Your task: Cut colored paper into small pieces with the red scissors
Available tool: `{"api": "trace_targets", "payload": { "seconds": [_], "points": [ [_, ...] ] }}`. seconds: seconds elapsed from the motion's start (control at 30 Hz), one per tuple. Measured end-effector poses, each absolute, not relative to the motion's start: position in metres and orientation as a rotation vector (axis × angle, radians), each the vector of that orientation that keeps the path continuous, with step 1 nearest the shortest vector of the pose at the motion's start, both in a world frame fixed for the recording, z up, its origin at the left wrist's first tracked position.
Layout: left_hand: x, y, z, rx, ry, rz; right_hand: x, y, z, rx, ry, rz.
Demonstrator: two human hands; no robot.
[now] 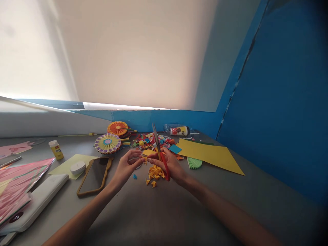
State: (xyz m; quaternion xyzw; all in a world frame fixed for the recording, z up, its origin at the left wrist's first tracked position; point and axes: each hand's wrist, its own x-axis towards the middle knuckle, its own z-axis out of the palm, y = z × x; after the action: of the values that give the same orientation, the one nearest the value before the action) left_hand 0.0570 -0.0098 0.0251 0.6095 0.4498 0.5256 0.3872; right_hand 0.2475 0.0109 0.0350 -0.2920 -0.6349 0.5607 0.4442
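Center frame, low: your right hand (171,164) is closed round red-handled scissors (159,150), blades pointing up. Your left hand (128,165) pinches a small orange paper bit (146,159) just beside the blades. Below both, orange scraps (155,173) lie on the grey table (159,212). Yellow sheet (210,153) to the right, phone (94,176) to the left.

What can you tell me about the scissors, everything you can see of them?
The scissors have red plastic-looking handles and grey metal blades. The right hand grips the handles, holding them above the grey table. The blades point up and away, seemingly almost closed. The left hand pinches a yellow scrap beside them, over a heap of yellow snippets.
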Motion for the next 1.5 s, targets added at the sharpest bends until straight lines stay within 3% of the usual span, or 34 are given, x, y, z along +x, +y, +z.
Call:
{"api": "trace_targets", "payload": {
  "seconds": [0.8,1.07,1.5],
  "points": [
    [0.06,-0.017,0.024,1.359,1.087,1.287,0.244,0.007,0.035,-0.76,-1.5,1.459],
    [0.051,-0.015,0.038,1.171,1.049,1.52,0.244,-0.003,0.038,-0.808,-1.873,1.564],
    [0.048,-0.013,0.037,1.047,0.975,1.452,0.25,-0.004,0.032,-0.676,-2.158,1.615]
  ]
}}
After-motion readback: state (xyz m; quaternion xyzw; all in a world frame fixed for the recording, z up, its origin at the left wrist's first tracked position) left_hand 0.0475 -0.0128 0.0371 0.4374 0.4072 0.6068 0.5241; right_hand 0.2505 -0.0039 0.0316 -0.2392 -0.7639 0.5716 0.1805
